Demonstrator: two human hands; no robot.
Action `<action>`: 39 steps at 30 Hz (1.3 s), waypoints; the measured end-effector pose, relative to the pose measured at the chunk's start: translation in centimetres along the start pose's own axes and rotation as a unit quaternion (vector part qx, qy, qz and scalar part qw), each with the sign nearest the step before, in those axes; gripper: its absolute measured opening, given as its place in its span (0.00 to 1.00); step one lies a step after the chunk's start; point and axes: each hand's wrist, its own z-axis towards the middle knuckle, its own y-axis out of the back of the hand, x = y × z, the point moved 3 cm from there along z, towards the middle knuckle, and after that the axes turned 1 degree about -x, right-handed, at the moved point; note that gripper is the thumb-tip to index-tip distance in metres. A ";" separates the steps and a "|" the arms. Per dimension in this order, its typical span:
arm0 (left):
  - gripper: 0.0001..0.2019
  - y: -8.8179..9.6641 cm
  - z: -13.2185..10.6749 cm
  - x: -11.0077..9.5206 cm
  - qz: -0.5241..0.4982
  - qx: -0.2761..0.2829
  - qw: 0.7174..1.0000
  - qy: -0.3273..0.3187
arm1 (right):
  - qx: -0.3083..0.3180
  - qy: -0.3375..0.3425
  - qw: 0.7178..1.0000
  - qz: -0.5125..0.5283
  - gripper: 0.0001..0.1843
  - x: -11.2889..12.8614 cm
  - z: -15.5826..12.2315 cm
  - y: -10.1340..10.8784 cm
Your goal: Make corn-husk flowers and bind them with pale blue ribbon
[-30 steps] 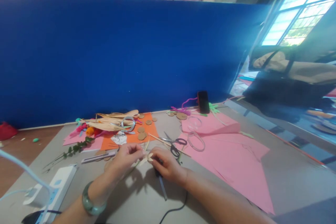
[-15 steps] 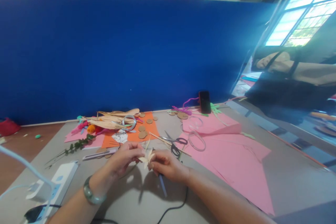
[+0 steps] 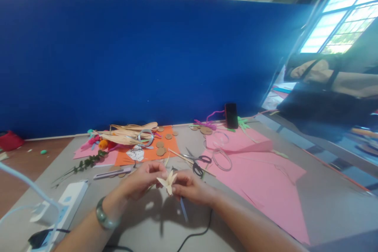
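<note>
Between my two hands is a small cream-coloured flower (image 3: 168,181) with pointed petals, held up above the grey table. My left hand (image 3: 144,179), with a jade bangle (image 3: 105,213) on its wrist, pinches the flower from the left. On the other side, my right hand (image 3: 191,189) has thumb and fingers closed on the flower's right edge. Beneath the right hand lies a pale translucent stick (image 3: 183,209), perhaps a glue stick. Just beyond the hands are black-handled scissors (image 3: 197,161) and a thin wooden stick (image 3: 180,155).
A bundle of dried husks (image 3: 126,134) lies on orange paper (image 3: 169,153) with several cork discs. Pink sheets (image 3: 254,185) spread to the right, a phone (image 3: 231,115) stands behind. A power strip (image 3: 69,206), a utility knife (image 3: 112,173) and a green sprig (image 3: 88,162) are at left.
The flower has turned so its spread petals face me more, and it sits slightly further right. Both hands keep hold of it, with small finger shifts.
</note>
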 end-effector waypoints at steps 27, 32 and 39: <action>0.05 0.0 -0.5 -0.8 0.084 -0.026 0.996 -0.023 | 0.093 -0.001 0.994 -0.059 0.22 0.7 -0.1 -0.7; 0.05 0.2 -0.2 -0.1 0.074 -0.019 0.997 -0.013 | 0.099 0.001 0.993 -0.060 0.22 0.6 -0.1 -0.8; 0.05 -0.5 -1.3 -2.6 0.100 -0.013 0.993 -0.054 | 0.089 -0.011 0.994 -0.068 0.21 0.2 -0.1 -0.4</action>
